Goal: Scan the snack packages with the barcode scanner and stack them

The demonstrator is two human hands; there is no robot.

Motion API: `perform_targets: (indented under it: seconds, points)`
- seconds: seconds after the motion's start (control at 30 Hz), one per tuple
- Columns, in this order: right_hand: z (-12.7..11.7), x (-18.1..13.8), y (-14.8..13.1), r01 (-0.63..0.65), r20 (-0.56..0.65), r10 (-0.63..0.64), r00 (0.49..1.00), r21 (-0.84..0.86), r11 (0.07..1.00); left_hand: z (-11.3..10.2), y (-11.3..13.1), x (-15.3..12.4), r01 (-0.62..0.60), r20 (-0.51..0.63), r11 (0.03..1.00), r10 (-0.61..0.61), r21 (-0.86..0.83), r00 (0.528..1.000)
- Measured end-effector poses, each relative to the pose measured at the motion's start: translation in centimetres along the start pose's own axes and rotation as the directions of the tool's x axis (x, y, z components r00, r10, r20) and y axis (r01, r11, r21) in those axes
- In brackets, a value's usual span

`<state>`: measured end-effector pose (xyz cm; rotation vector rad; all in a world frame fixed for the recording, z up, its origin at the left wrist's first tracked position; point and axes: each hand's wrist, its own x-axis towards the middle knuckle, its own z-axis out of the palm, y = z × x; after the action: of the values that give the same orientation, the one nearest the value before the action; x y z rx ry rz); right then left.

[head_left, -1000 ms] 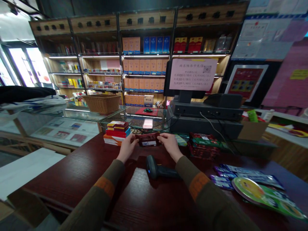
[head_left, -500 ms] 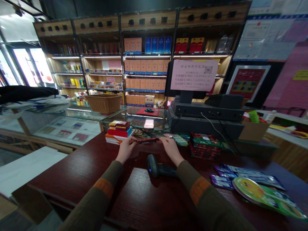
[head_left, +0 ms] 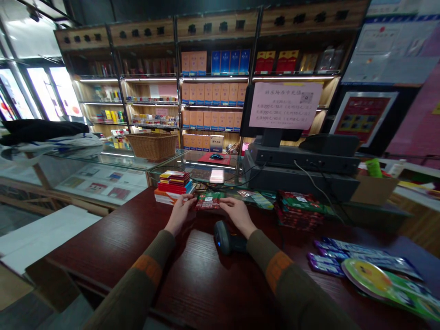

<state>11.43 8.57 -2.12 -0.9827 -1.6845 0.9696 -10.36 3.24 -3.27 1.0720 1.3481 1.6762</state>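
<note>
Red-and-green snack packet (head_left: 209,200) sits in the middle of the view, over the far part of the desk and between the two hands; whether its underside touches the wood cannot be told. Largest of all is the lit wooden shelving (head_left: 187,39) at the back, lined with orange, blue and red boxes. Dark red-brown wooden desk (head_left: 137,256) fills the foreground, with a glass display case (head_left: 79,172) beyond it on the left. On the right, a black monitor (head_left: 245,114) bears a pink paper sign (head_left: 284,107) and stands on a dark till base (head_left: 302,176). Wicker basket (head_left: 153,146) rests on the glass. A pile of red-and-green packets (head_left: 299,213) lies below the till, and nearer, at right, a green package (head_left: 367,275) with a yellow round lies against purple-wrapped bars (head_left: 371,251). Stacked small boxes (head_left: 173,188), red, white and orange, stand just beyond the left hand (head_left: 179,214), whose fingertips are closed on the packet's left end. The right hand (head_left: 238,214) pinches the opposite end in the same way. Black barcode scanner (head_left: 225,238), a blue light showing on its head, lies on the desk between the forearms, untouched by the fingers. Smallest is a computer mouse (head_left: 216,156) on a red mat (head_left: 225,160).
</note>
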Motion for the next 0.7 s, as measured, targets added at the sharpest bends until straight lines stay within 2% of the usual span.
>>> perform_targets:
  seconds: [0.2,0.37,0.6,0.7]
  points:
    - [1.0,0.2,0.8,0.01,0.158,0.019,0.987,-0.184,0.983,-1.1,-1.7,0.9,0.002,0.097,1.0,-0.002,-0.005,0.995]
    - [1.0,0.7,0.6,0.059,0.291,0.066,0.954,-0.401,0.914,-1.7,-3.3,1.8,-0.082,0.139,0.985,0.061,0.152,0.988]
    - [1.1,1.7,0.5,-0.001,0.4,0.219,0.89,-0.478,0.878,-1.6,-4.7,2.1,-0.248,0.161,0.897,0.202,0.365,0.966]
    - [1.2,1.8,0.3,-0.001,0.438,0.297,0.848,-0.559,0.829,-1.4,-4.9,1.9,-0.293,0.187,0.844,0.232,0.45,0.955]
